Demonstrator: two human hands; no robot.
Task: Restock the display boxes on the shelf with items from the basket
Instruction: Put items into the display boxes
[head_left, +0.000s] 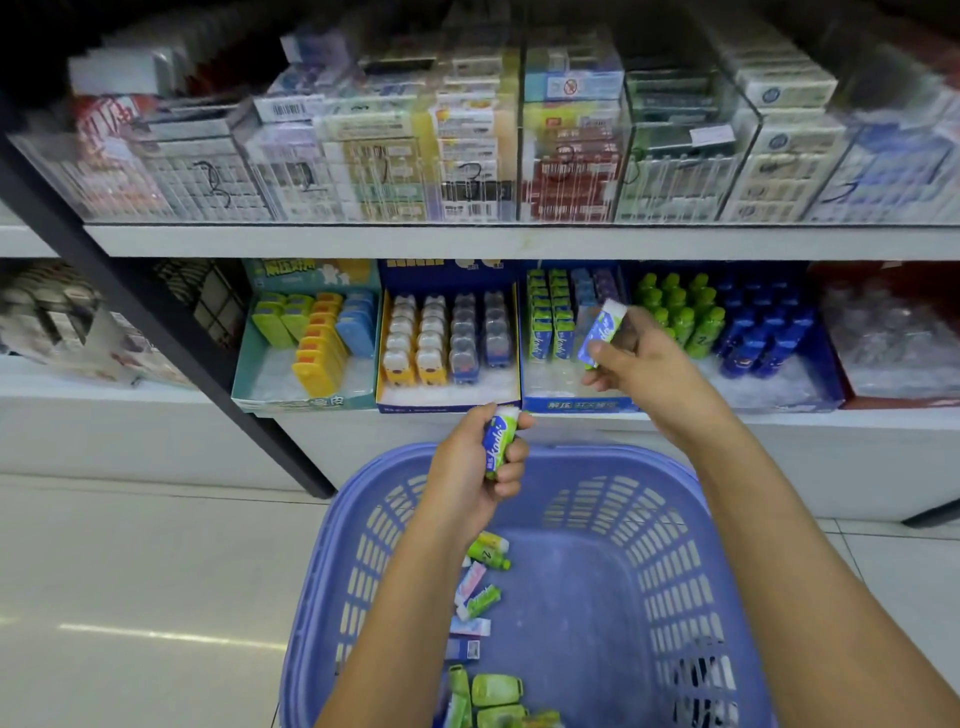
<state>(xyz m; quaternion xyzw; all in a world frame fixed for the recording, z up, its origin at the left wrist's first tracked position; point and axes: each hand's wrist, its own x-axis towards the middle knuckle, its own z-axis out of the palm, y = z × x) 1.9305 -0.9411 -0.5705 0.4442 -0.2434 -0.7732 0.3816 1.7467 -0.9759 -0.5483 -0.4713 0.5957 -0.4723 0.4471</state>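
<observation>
A purple plastic basket (649, 545) sits low in front of the shelf, with several small packs (475, 597) lying on its floor. My left hand (470, 475) grips a green and blue pack (500, 439) above the basket's far rim. My right hand (636, 364) pinches a blue and white pack (602, 330) by its lower end. It holds the pack over a blue display box (576, 402) on the lower shelf, where rows of matching green and blue packs (548, 325) stand upright.
Left of that box stand a blue box of bear-shaped items (447, 338) and a teal box of yellow, orange and blue items (311, 332). Green and blue small bottles (727, 322) fill the box to the right. Clear bins (467, 156) line the upper shelf.
</observation>
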